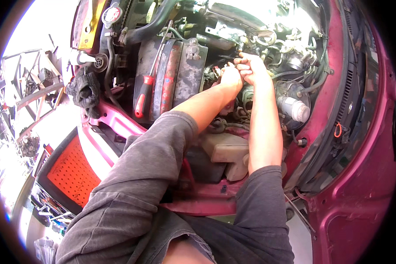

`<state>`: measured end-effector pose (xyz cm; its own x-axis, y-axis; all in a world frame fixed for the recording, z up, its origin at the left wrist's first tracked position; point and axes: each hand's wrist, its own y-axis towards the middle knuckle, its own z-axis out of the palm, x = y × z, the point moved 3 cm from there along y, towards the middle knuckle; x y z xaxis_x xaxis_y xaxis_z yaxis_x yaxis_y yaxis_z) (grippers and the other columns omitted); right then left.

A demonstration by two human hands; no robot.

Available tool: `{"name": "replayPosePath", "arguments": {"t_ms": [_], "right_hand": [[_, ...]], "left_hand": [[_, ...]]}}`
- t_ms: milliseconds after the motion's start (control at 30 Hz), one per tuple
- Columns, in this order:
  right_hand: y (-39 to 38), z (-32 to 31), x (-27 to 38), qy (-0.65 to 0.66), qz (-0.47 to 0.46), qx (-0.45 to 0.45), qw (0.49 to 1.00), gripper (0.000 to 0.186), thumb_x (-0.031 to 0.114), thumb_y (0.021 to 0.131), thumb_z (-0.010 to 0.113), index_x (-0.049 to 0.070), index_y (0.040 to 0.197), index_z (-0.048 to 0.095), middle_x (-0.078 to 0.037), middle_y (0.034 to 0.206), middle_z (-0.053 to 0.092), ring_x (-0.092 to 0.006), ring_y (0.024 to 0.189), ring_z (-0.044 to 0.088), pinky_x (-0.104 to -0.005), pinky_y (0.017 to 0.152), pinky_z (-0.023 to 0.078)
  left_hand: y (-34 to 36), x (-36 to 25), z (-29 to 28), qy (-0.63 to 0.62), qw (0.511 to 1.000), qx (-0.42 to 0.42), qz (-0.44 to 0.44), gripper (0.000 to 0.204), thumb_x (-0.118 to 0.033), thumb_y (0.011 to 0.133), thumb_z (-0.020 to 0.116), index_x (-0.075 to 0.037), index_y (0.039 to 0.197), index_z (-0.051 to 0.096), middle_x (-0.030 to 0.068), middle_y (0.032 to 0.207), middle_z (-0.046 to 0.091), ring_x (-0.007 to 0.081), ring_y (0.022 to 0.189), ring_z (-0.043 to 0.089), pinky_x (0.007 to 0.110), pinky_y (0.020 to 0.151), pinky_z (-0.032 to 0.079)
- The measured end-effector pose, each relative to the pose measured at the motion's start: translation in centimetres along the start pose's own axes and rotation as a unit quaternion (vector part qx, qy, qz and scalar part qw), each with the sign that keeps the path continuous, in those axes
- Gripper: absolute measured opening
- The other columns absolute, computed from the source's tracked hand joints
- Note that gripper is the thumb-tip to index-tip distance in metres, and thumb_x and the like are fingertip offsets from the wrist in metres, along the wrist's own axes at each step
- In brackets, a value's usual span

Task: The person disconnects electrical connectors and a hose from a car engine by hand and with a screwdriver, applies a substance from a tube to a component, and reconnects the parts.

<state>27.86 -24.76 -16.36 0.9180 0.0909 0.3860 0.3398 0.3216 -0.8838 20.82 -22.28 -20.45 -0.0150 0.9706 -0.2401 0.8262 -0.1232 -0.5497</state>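
Both my arms reach into the engine bay of a dark red car. My left hand point(232, 76) is closed, its fingers bunched at a spot among hoses and wires. Right beside it, my right hand point(251, 68) has its fingers curled together in a pinch close to the engine. What either hand grips is hidden by the fingers. To the left of them sits the car battery point(190, 72). A screwdriver point(144, 97) with a red and black handle rests along the battery's left side, its shaft pointing away from me.
A pair of dark knit gloves point(87, 91) lies on the left front of the car. Nearer me stand a whitish plastic reservoir point(229, 149) and, to the right, a fluid bottle with a pale cap point(295, 109). An orange perforated tray point(77, 169) is at lower left.
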Motion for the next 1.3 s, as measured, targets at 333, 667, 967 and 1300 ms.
{"name": "replayPosePath", "arguments": {"t_ms": [333, 667, 967, 1300], "right_hand": [[0.9, -0.1, 1.0, -0.137, 0.004, -0.037, 0.99, 0.004, 0.004, 0.083, 0.048, 0.001, 0.084, 0.05, -0.011, 0.074, 0.056, -0.0064, 0.044, 0.035, -0.0177, 0.034, 0.025], [-15.9, 2.9, -0.3, -0.245, -0.189, -0.105, 0.945, 0.032, 0.013, 0.088, 0.051, -0.004, 0.115, 0.052, -0.013, 0.075, 0.062, -0.0112, 0.053, 0.049, -0.0209, 0.042, 0.033], [-28.6, 10.5, -3.9, -0.171, -0.384, -0.06, 0.905, 0.049, 0.009, 0.087, 0.054, -0.008, 0.131, 0.043, -0.01, 0.077, 0.064, -0.0106, 0.056, 0.05, -0.0234, 0.048, 0.034], [-25.0, 22.2, -12.5, -0.272, -0.396, -0.001, 0.877, 0.041, 0.006, 0.085, 0.058, 0.003, 0.125, 0.058, -0.004, 0.083, 0.065, -0.0071, 0.065, 0.057, -0.0181, 0.05, 0.042]], "left_hand": [[-1.3, 0.4, -0.6, -0.107, 0.993, -0.053, 0.018, 0.035, -0.019, 0.084, 0.057, -0.003, 0.115, 0.061, 0.0211, 0.113, 0.06, 0.0335, 0.102, 0.061, 0.043, 0.07, 0.052], [-3.8, 1.3, -0.7, -0.048, 0.993, -0.093, -0.062, 0.099, -0.039, 0.074, 0.074, -0.029, 0.153, 0.016, 0.0352, 0.147, 0.029, 0.026, 0.081, 0.066, 0.032, 0.044, 0.039], [-24.1, 2.5, -12.2, -0.081, 0.984, -0.103, 0.118, 0.022, -0.023, 0.079, 0.067, -0.012, 0.096, 0.076, 0.0068, 0.1, 0.073, 0.0208, 0.092, 0.071, 0.041, 0.068, 0.057], [-40.3, 36.3, -8.6, -0.271, 0.842, -0.385, -0.262, 0.046, -0.039, 0.078, 0.073, -0.006, 0.11, 0.068, 0.0185, 0.094, 0.07, 0.0315, 0.09, 0.068, 0.039, 0.08, 0.052]]}}
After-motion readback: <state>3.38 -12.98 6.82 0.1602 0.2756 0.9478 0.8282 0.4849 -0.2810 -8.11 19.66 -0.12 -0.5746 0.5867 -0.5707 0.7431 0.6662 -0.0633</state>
